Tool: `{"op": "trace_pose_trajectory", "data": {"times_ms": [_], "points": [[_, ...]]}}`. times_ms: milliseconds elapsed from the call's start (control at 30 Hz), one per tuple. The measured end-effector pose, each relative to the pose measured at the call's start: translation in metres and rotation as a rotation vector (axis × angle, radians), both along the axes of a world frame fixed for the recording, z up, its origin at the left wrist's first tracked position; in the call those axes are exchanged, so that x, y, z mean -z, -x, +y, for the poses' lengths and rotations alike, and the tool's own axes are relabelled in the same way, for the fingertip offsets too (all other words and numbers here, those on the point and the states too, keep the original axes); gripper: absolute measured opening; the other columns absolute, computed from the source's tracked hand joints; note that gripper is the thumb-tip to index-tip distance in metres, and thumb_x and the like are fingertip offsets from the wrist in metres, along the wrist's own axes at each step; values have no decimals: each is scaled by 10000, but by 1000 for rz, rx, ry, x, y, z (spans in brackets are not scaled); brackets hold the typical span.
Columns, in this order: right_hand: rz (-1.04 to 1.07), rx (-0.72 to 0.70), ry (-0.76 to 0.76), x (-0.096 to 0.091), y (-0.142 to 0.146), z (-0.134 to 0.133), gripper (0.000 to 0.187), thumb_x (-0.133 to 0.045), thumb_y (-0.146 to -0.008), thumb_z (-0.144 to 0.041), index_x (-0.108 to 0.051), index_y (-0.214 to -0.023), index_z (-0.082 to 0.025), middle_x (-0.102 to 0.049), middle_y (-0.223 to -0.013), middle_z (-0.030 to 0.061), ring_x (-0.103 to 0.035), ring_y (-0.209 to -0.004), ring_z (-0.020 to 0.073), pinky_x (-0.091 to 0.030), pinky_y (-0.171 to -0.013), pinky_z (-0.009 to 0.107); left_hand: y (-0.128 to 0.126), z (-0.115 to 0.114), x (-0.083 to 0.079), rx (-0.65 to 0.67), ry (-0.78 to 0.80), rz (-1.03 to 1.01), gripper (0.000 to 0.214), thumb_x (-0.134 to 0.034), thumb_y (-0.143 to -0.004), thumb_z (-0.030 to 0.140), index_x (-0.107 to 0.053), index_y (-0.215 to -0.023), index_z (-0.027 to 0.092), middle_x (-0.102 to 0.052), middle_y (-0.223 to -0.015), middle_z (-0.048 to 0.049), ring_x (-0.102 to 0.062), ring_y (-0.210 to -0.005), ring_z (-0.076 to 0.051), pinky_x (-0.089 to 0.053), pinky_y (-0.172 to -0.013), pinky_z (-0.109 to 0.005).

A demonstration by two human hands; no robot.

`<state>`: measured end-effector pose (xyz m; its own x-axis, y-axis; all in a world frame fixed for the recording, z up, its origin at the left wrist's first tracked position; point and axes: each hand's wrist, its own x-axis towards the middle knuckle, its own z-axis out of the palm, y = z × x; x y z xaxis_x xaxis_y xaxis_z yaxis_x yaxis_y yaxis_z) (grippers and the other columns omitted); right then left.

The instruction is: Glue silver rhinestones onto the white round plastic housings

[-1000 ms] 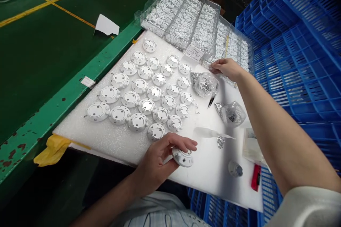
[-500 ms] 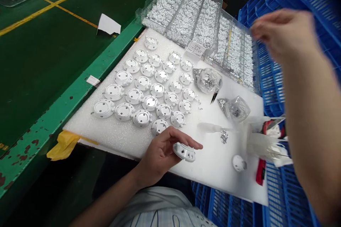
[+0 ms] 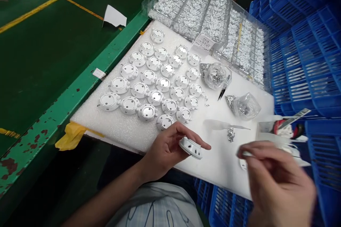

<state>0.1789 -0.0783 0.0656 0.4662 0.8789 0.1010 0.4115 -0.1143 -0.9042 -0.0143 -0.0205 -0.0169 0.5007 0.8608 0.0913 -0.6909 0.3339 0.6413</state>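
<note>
My left hand (image 3: pixel 166 150) is closed on a round white plastic housing (image 3: pixel 190 148). The housing is tilted on edge, so small dark slots in its side face me. At the lower right, my right hand (image 3: pixel 277 181) hovers over the board with thumb and fingertips pinched together. A small pale spot shows at the pinch, too blurred to name. Beyond my left hand, several similar round white housings (image 3: pixel 155 97) lie in rows, each with a disc face and two dark dots. A round white piece (image 3: pixel 243 164) lies partly hidden behind my right hand.
Clear trays of small white parts (image 3: pixel 183 3) stand at the back with a paper label (image 3: pixel 204 43). Bags of small metal pieces (image 3: pixel 216 76), tweezers (image 3: pixel 221 94) and a loose metal pile (image 3: pixel 231 134) lie on the white foam board (image 3: pixel 128 133). Blue crates (image 3: pixel 295 53) rise at right.
My right hand has come down and toward me from beside the trays at upper right. My left hand still holds the housing, now turned slightly. The view has shifted a little.
</note>
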Motion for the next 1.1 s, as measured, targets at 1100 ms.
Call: {"op": "trace_pose_trajectory", "data": {"times_ms": [1100], "points": [[498,-350,-22,54,9,-7,208,-768,-843,-128,-781,-909,-325,-760,-884,3,-684,-873,182,-559,-791,338,-11,1,-11,60,-506,815,90,-630,-909,134,-647,-935,219,-723,-909,3,-687,-811,-154,-495,-713,-238]]}}
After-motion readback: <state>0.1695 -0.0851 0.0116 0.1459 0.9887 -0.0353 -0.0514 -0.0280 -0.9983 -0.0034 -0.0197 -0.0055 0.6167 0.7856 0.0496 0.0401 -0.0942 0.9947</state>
